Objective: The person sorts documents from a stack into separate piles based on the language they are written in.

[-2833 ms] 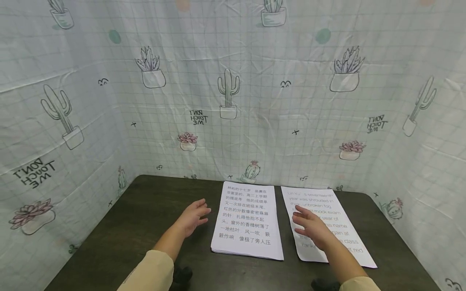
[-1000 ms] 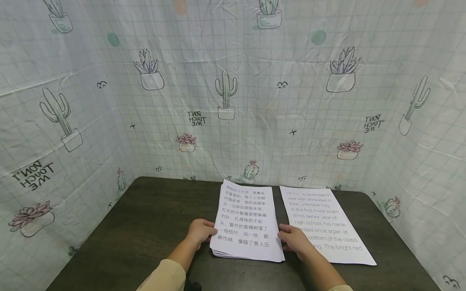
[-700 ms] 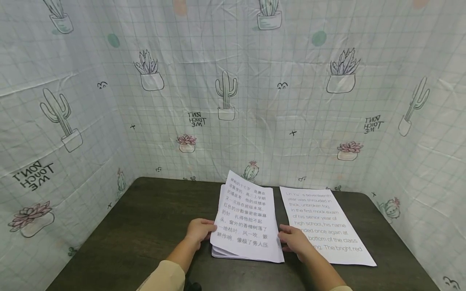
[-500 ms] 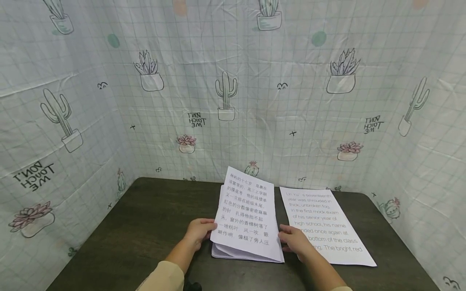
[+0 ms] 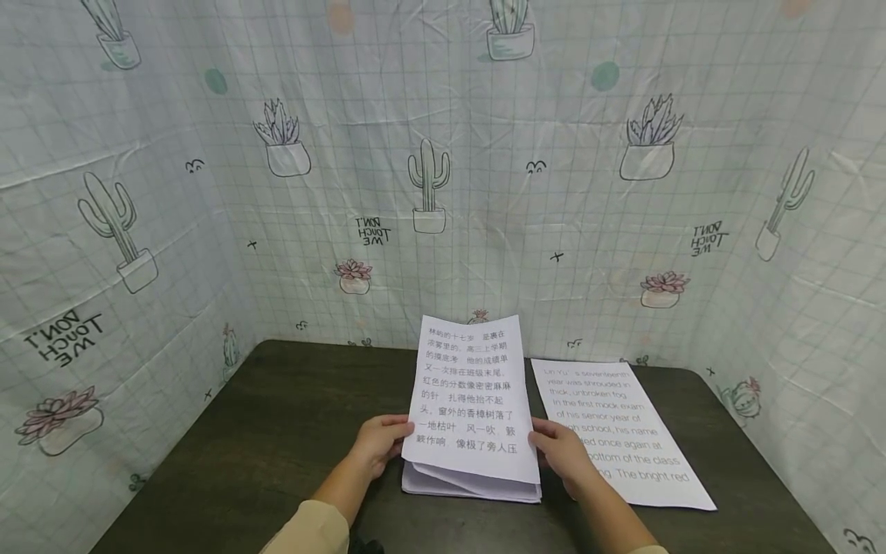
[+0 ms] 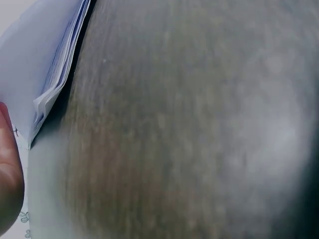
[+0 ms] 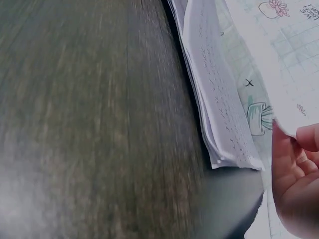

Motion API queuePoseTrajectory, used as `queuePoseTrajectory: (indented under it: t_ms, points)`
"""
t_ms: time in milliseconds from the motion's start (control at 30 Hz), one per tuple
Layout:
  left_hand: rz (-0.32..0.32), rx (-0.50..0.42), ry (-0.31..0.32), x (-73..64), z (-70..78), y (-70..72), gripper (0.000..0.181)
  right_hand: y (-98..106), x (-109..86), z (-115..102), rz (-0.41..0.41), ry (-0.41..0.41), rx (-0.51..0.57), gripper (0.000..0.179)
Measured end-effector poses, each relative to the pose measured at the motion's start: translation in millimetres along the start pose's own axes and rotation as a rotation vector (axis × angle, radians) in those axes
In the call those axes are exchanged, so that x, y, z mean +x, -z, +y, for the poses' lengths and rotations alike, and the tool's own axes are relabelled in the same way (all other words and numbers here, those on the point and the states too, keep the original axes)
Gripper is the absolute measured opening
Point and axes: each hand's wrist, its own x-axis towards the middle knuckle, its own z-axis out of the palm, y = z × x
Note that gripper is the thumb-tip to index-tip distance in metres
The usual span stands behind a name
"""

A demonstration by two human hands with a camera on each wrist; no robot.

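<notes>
Pinching sheet [image 5: 465,385] low on its left side with left hand [image 5: 379,445], with thumb at the margin and fingers bent below. Gripping the same sheet low on its right side with right hand [image 5: 562,455], with thumb on top and fingers bent underneath, closed down to little more than its thickness. Holding it raised over stack [image 5: 477,487], midway between the left and right edges of table [image 5: 291,415], with near end well clear of the stack; cannot tell about contact at the far end. Covering part of page [image 5: 626,415], toward the table's far right corner, with the right hand. Reaching in from the near side with both forearms [image 5: 348,483], angled inward.
</notes>
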Motion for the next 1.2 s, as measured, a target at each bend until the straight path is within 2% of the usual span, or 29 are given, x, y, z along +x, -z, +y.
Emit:
queuePoseTrajectory:
  t_ms: [200,400,700,867,1200]
  points:
    - [-0.005,-0.027,-0.019,-1.3,1.1,12.9,0.038,-9.3,0.5,-6.7,-0.009,0.007,0.069,0.044]
    - [0.008,-0.031,-0.021,-3.1,6.7,31.2,0.038,-23.3,2.2,-17.1,-0.038,-0.004,0.079,0.045]
    - [0.067,-0.059,-0.032,-5.0,15.1,66.8,0.037,-53.7,3.1,-35.4,-0.102,-0.004,0.118,0.045]
    - [0.065,-0.080,-0.050,-5.9,19.1,87.1,0.042,-70.9,1.6,-45.0,-0.138,0.012,0.151,0.048]
    - [0.135,-0.045,-0.039,-15.1,26.6,124.4,0.044,-106.3,-2.7,-61.7,-0.230,0.032,0.165,0.057]
